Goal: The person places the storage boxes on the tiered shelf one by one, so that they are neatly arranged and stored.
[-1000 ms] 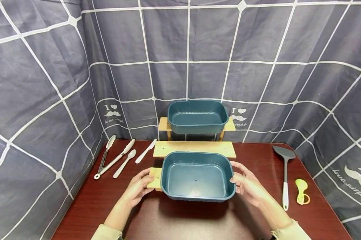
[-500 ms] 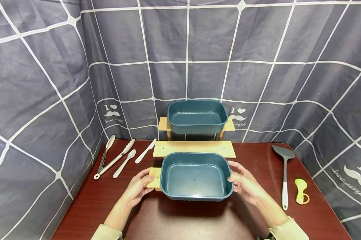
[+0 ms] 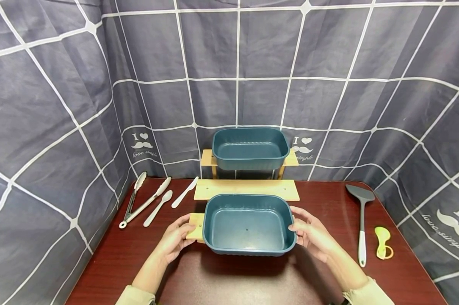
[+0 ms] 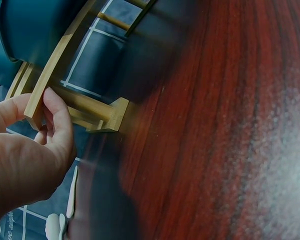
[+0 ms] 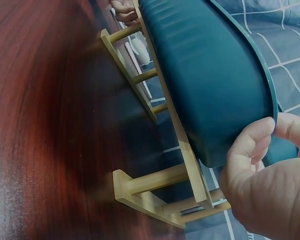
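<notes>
A dark blue rectangular tub (image 3: 248,228) rests on the front board (image 3: 195,226) of a tiered wooden rack. My left hand (image 3: 174,239) pinches the left end of that board between thumb and fingers, as the left wrist view also shows. At the tub's right end my right hand (image 3: 315,237) grips the rim; in the right wrist view, the thumb and fingers of this hand (image 5: 270,170) pinch the tub's edge (image 5: 262,60). Behind, the bare middle board (image 3: 246,189) is followed by a second blue tub (image 3: 252,163) on the highest tier.
On the table's left lie tongs (image 3: 139,207), a white spoon (image 3: 158,208) and a white knife (image 3: 185,192). A grey-bladed turner (image 3: 362,220) and a yellow-green utensil with an orange ring (image 3: 383,243) lie on the right. Grey gridded cloth (image 3: 267,55) encloses the back and sides.
The front tub and my right hand have shifted slightly left along the board. My left hand keeps its pinch on the board's end.
</notes>
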`<state>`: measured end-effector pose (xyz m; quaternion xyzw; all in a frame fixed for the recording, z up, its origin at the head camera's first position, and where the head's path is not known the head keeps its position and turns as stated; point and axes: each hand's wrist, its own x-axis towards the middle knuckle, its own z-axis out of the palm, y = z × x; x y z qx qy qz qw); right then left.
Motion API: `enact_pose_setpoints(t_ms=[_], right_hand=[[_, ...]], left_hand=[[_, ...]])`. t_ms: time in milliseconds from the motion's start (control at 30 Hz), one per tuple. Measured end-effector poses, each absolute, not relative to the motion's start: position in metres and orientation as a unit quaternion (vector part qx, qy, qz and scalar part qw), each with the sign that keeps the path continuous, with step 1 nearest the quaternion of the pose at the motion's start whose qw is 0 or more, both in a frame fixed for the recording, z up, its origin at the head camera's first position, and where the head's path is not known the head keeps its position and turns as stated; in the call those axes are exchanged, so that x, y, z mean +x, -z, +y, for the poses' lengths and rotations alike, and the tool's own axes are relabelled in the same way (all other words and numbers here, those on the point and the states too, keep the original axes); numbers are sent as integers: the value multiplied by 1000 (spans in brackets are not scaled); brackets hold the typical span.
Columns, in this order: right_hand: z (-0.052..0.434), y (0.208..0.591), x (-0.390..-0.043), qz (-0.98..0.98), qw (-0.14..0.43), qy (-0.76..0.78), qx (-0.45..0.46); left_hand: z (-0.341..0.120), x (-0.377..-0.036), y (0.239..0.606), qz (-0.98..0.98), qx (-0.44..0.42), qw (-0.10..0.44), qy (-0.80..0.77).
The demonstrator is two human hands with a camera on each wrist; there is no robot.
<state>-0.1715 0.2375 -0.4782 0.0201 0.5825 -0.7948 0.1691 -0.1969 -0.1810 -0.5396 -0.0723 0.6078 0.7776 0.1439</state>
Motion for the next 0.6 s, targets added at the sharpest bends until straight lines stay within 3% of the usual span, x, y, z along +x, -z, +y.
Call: enact_pose_setpoints(t_ms=[333,600], right_hand=[[248,480,-171,564,160,810,24],[265,468,-173,569,128,812,12]], left_hand=[[-182,-198,541,613,-81,135,-774],[-187,-205,530,643,-91,99,-754]])
